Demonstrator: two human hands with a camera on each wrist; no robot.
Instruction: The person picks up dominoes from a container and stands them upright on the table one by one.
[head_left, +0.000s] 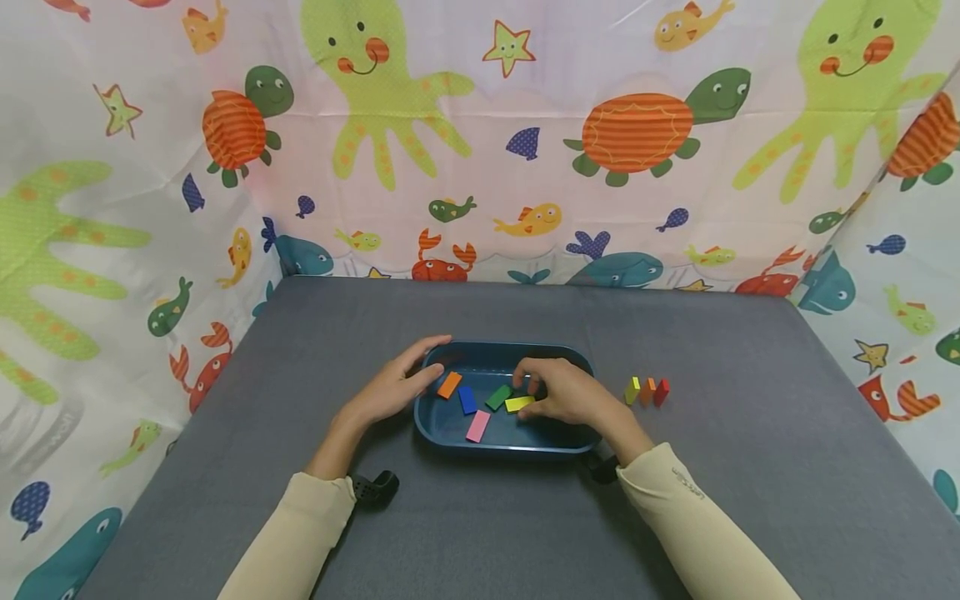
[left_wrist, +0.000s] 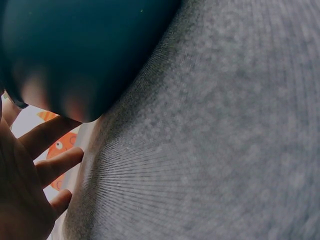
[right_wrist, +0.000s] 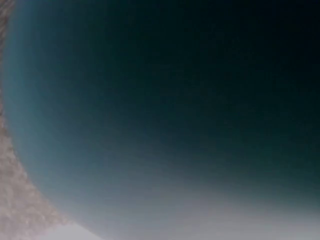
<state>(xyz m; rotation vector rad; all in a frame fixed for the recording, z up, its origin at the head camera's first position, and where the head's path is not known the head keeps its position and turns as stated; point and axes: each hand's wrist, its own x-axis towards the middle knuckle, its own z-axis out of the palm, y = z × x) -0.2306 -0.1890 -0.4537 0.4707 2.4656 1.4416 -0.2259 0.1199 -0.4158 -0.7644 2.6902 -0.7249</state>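
A dark blue tray (head_left: 502,450) holds several small blocks: orange (head_left: 449,385), blue (head_left: 467,400), green (head_left: 498,397), pink (head_left: 477,426) and yellow (head_left: 519,404). My left hand (head_left: 393,385) rests against the tray's left end, its thumb at the rim. In the left wrist view, the fingers of that hand (left_wrist: 25,175) are spread and fairly straight beside the tray wall (left_wrist: 90,55). Over the tray's right half, my right hand (head_left: 562,392) reaches down with bent fingers. Its thumb is close to the yellow block, and a gap separates thumb and fingers. Only the blurred tray wall (right_wrist: 100,115) fills most of the right wrist view.
To the right of the tray, a yellow-green block (head_left: 632,390), an orange block (head_left: 647,392) and a red block (head_left: 662,392) stand in a row on the grey table (head_left: 720,500). A curtain (head_left: 480,208) with printed sea animals borders the table's back and sides.
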